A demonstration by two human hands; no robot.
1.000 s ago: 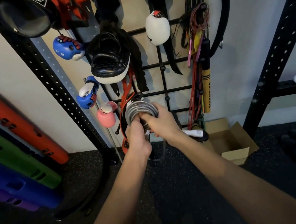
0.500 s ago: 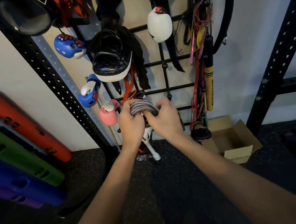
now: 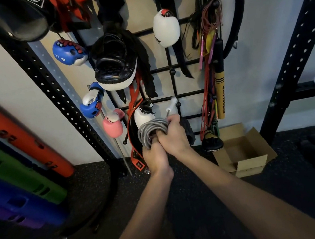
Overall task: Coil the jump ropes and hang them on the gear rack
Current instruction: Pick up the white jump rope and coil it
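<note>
A grey jump rope (image 3: pixel 151 129) is wound into a tight coil in front of the black wire gear rack (image 3: pixel 172 72), low down near its bottom rungs. My left hand (image 3: pixel 154 156) grips the bottom of the coil. My right hand (image 3: pixel 175 135) closes on the coil's right side, fingers through the loops. One white handle (image 3: pixel 172 107) of the rope sticks up above my right hand, close to a rack rung. The other handle is hidden. Other ropes and bands (image 3: pixel 209 70) hang on the rack's right side.
Boxing gloves, a black pad (image 3: pixel 115 64) and a white glove (image 3: pixel 165 28) hang on the rack. Black perforated uprights (image 3: pixel 43 75) flank it. Coloured foam rollers (image 3: pixel 15 161) lean at left. An open cardboard box (image 3: pixel 243 151) sits on the dark floor at right.
Both hands have dropped slightly with the coil and closed tighter together on it. A white handle that hung below the hands now points up above my right hand.
</note>
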